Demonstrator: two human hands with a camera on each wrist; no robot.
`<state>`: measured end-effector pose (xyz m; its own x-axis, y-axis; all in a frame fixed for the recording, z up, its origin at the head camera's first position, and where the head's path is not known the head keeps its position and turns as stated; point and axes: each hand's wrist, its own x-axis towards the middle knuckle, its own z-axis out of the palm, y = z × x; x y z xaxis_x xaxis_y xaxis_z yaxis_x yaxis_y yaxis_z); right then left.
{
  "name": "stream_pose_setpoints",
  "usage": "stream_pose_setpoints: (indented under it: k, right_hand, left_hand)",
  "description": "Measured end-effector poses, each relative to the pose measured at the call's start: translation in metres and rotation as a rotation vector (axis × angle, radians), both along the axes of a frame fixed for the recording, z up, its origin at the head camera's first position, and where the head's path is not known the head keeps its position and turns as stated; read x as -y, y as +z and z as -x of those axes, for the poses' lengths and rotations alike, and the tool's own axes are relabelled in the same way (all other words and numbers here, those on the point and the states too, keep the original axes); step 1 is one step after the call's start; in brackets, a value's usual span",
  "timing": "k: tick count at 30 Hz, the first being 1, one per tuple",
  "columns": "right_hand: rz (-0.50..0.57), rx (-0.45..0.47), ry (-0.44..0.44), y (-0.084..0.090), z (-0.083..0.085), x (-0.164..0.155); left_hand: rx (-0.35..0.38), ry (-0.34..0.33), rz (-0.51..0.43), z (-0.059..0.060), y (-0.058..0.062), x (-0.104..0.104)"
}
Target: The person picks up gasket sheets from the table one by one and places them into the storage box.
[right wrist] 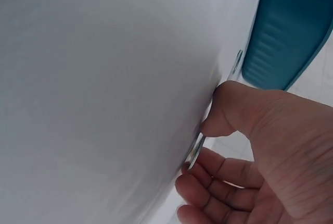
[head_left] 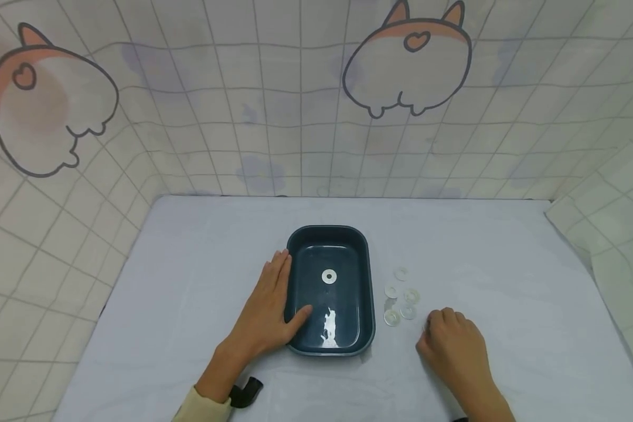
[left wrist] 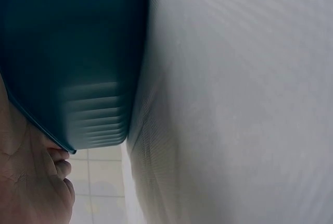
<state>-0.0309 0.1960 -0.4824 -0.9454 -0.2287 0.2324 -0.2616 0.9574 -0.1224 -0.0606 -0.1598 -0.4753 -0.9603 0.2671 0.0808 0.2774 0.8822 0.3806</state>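
Note:
A dark teal tray (head_left: 370, 275) stands mid-table with one metal washer (head_left: 329, 276) lying inside it. My left hand (head_left: 282, 293) rests against the tray's left rim, fingers straight along the outside wall and thumb laid over the rim. The left wrist view shows that wall (left wrist: 73, 52) beside my left hand (left wrist: 36, 182). Several loose washers (head_left: 401, 296) lie right of the tray. My right hand (head_left: 443, 334) is curled on the cloth just beside them. In the right wrist view my right hand (right wrist: 250, 146) pinches one washer (right wrist: 196, 151) on edge between thumb and fingers, with the tray (right wrist: 291, 31) behind.
A pale cloth (head_left: 190, 281) covers the table, which is walled on three sides by a tiled curtain with cartoon prints (head_left: 406, 58). A bright glare patch (head_left: 329, 331) shows on the tray floor. A black strap (head_left: 245, 391) sits at my left wrist.

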Motion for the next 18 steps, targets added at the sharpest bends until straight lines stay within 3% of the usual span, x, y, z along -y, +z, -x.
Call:
stream_pose_setpoints:
  k: [10, 18]
  right_hand:
    - [0.142, 0.077, -0.034, 0.002, 0.003, -0.001]
    - [0.19, 0.1, -0.027, 0.002, 0.011, -0.008]
  left_hand:
    - [-0.001, 0.021, -0.006, -0.006, 0.0, 0.004]
    - [-0.029, 0.001, -0.026, 0.001, -0.001, -0.003]
